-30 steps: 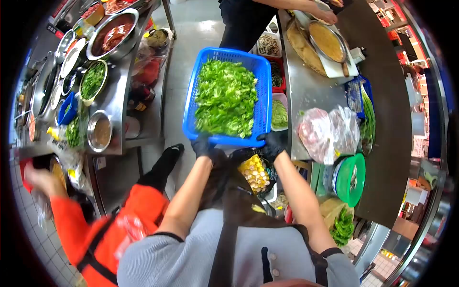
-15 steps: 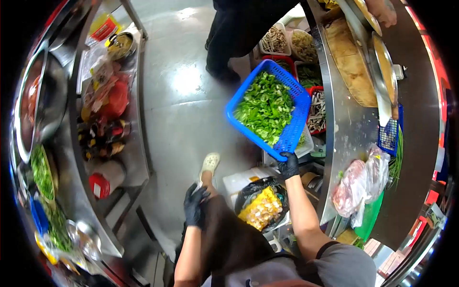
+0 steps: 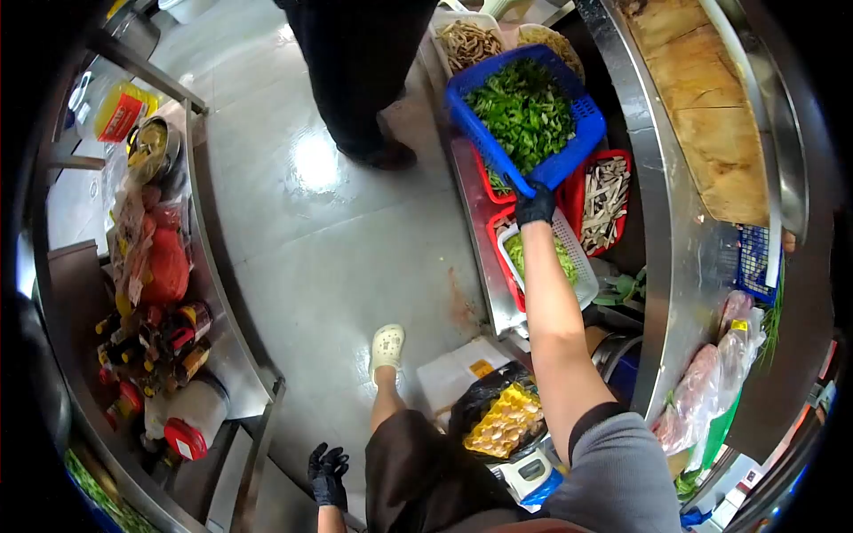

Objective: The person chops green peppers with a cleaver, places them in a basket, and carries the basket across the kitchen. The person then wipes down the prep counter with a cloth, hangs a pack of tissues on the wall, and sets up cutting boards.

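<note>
The right hand [image 3: 535, 206], in a black glove, has its fingers closed on the near corner of the blue basket [image 3: 586, 124], up in the frame and right of centre. Chopped greens [image 3: 524, 115] lie heaped inside. The basket is over other containers, though I can't tell from here whether it touches them. Just below it in the frame sit a red basket [image 3: 576, 209] of pale strips [image 3: 607, 202] and a white basket [image 3: 582, 271] of light green shreds [image 3: 544, 256], while brown strips [image 3: 471, 44] show just above it. The left hand [image 3: 329, 473], gloved too, is low and left of centre, fingers loosely spread, well apart from the basket. Near the bottom middle I see a yellow tray [image 3: 506, 422] in a black bag [image 3: 480, 391], with a cream clog [image 3: 387, 346] up and to its left. At the top, someone in dark trousers [image 3: 355, 80] stands on the grey floor [image 3: 311, 258] near the basket
</note>
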A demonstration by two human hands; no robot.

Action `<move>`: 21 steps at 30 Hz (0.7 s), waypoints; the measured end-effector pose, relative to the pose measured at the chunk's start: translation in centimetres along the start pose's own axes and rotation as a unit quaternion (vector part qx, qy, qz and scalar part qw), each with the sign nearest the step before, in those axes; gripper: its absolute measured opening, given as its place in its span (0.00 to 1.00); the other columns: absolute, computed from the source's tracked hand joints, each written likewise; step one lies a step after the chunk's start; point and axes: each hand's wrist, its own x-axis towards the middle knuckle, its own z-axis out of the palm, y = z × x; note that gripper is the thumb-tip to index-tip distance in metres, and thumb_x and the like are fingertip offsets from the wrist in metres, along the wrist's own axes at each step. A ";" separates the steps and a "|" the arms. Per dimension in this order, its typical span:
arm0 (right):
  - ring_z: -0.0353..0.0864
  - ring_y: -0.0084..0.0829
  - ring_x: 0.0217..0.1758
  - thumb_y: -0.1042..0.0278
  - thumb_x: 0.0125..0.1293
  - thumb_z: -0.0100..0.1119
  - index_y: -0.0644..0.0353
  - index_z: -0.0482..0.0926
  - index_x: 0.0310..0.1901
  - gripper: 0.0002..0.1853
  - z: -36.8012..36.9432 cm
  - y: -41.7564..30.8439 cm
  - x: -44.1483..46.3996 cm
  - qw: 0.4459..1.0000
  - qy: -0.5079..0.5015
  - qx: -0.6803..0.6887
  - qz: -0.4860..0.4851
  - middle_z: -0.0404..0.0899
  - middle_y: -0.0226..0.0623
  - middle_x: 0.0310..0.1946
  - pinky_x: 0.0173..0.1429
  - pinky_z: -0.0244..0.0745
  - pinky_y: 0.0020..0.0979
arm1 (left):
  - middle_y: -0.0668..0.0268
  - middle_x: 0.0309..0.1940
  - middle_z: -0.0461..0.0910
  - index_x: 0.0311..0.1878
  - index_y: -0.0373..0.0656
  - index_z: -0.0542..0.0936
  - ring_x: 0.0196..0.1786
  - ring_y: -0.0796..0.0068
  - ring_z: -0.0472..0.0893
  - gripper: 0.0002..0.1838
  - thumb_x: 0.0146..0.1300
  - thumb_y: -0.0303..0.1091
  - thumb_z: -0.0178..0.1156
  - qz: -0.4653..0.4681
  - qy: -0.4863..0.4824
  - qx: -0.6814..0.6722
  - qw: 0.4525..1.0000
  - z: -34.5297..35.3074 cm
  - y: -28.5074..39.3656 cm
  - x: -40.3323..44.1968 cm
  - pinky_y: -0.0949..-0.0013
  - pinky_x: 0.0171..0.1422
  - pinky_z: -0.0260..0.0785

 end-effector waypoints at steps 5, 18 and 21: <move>0.72 0.33 0.32 0.76 0.55 0.51 0.60 0.73 0.30 0.02 -0.3 2.9 5.4 0.957 -0.038 -0.250 -0.144 0.72 0.37 0.26 0.38 0.71 0.32 | 0.54 0.41 0.79 0.57 0.49 0.67 0.32 0.63 0.80 0.21 0.59 0.28 0.54 -0.028 0.016 0.041 0.999 -3.6 -1.6 1.9 0.66 0.32 0.72; 0.58 0.41 0.65 0.33 0.60 0.41 0.45 0.62 0.63 0.34 1.5 0.4 -3.3 0.990 0.120 -0.025 0.066 0.63 0.35 0.62 0.66 0.45 0.54 | 0.53 0.43 0.78 0.57 0.51 0.66 0.38 0.62 0.80 0.21 0.60 0.33 0.53 0.019 0.020 0.015 1.000 -1.2 2.4 0.0 0.64 0.40 0.71; 0.69 0.34 0.53 0.57 0.60 0.45 0.56 0.70 0.52 0.20 -0.4 0.2 -18.5 0.984 -0.029 -0.169 -0.036 0.72 0.37 0.51 0.58 0.60 0.39 | 0.55 0.46 0.77 0.55 0.49 0.68 0.43 0.63 0.78 0.19 0.62 0.37 0.54 0.055 -0.049 -0.055 0.996 3.0 7.1 -2.2 0.64 0.46 0.69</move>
